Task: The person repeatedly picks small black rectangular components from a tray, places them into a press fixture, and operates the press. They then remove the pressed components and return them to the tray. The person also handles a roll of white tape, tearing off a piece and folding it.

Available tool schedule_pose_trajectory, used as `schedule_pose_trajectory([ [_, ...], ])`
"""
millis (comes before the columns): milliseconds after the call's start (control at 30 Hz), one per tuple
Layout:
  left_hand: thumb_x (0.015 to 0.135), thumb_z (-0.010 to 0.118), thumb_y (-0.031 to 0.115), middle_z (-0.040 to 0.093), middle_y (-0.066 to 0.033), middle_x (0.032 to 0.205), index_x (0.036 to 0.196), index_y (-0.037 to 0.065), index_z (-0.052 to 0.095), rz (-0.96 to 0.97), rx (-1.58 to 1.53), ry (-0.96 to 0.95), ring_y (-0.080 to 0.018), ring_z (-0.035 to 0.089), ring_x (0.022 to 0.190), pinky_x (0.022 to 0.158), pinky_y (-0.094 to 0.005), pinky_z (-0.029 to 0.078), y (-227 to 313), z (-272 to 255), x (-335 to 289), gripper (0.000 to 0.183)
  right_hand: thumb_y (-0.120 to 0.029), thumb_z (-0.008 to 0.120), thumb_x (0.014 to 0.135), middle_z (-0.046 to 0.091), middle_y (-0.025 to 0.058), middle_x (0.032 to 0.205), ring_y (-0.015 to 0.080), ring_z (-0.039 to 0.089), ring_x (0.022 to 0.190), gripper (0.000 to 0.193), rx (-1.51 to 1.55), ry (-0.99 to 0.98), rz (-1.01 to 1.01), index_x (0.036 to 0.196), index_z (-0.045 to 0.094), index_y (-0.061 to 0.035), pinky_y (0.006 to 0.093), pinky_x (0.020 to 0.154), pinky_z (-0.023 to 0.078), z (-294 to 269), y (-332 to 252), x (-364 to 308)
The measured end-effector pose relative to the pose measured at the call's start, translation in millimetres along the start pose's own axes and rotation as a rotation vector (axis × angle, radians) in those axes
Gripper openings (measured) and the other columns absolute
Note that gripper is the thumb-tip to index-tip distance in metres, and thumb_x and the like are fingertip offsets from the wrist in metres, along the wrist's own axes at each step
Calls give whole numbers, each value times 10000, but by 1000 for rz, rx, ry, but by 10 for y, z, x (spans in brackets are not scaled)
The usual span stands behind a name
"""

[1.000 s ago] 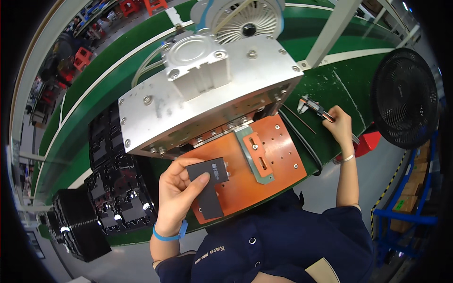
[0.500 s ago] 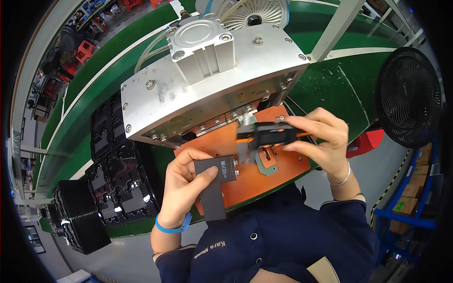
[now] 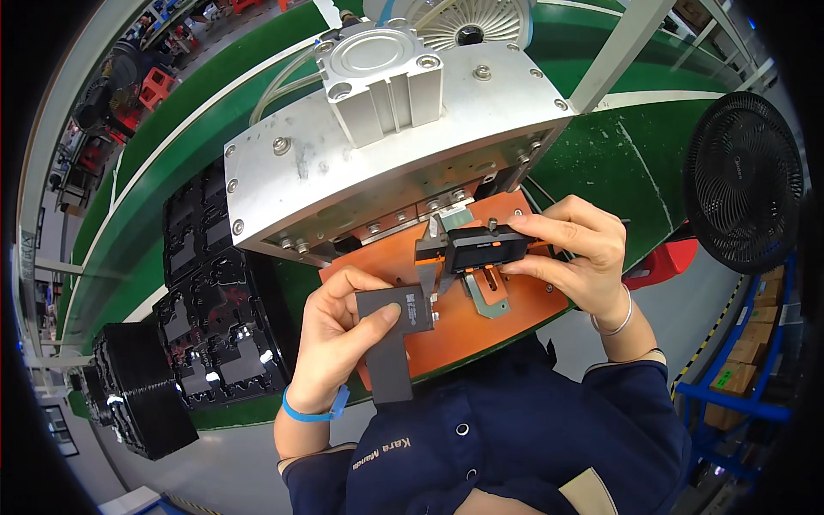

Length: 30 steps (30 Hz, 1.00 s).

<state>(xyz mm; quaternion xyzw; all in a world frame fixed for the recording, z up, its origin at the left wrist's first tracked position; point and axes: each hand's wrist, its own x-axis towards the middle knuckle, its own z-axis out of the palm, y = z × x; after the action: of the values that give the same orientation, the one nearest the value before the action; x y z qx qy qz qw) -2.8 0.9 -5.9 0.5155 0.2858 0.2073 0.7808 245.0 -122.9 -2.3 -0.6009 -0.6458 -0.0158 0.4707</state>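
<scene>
My left hand (image 3: pixel 337 330) pinches a flat, dark grey L-shaped battery (image 3: pixel 391 374) between thumb and fingers, with small metal tabs on its right edge. In my right hand (image 3: pixel 585 249) is a black digital caliper (image 3: pixel 487 251) with orange trim, gripped at its right end. The caliper's jaws point down at the battery's upper right edge, by the tabs. Whether they touch it I cannot tell. Both things are held above an orange base plate (image 3: pixel 455 348), where a green slotted piece (image 3: pixel 492 305) lies under the caliper.
A silver metal press (image 3: pixel 481 103) with a square cylinder (image 3: pixel 386 94) on top stands just beyond my hands. Black molded trays (image 3: pixel 219 343) are stacked at the left. A black fan (image 3: pixel 743 180) is at the right, a white fan (image 3: pixel 468 21) behind the press.
The caliper has moved slightly left and down, bringing its jaws to the battery's tab edge. My left hand and the battery have hardly moved.
</scene>
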Motion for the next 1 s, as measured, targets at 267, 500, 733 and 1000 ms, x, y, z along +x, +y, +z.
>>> schedule_pose_trajectory([
  [267,861,604,-34,682,-107,859,969,4,512,2,-16,27,-128,665,624,541,-258,571,-1,4,-8,146,-189,869,555,616,24,708,124,566,585,499,-50,22,-103,1026,738,-90,236,490,424,23,36,-14],
  [500,860,597,-39,682,-113,862,968,4,511,4,-25,18,-128,665,632,541,-258,571,-10,-7,-2,145,-192,877,538,636,29,718,122,578,592,517,-67,11,-130,1021,734,-73,228,489,427,27,52,-19],
  [733,861,594,-33,682,-116,862,969,0,512,11,-32,22,-125,661,628,539,-255,568,-5,-3,-1,139,-197,871,547,622,20,707,119,568,581,502,-58,30,-122,1022,740,-100,231,491,424,38,48,-23],
  [1000,863,599,-27,674,-104,847,961,-3,515,13,-19,27,-122,658,623,537,-261,576,0,-11,8,131,-198,858,561,592,-1,692,114,541,569,500,-29,59,-112,1045,747,-140,237,492,408,68,46,-45],
])
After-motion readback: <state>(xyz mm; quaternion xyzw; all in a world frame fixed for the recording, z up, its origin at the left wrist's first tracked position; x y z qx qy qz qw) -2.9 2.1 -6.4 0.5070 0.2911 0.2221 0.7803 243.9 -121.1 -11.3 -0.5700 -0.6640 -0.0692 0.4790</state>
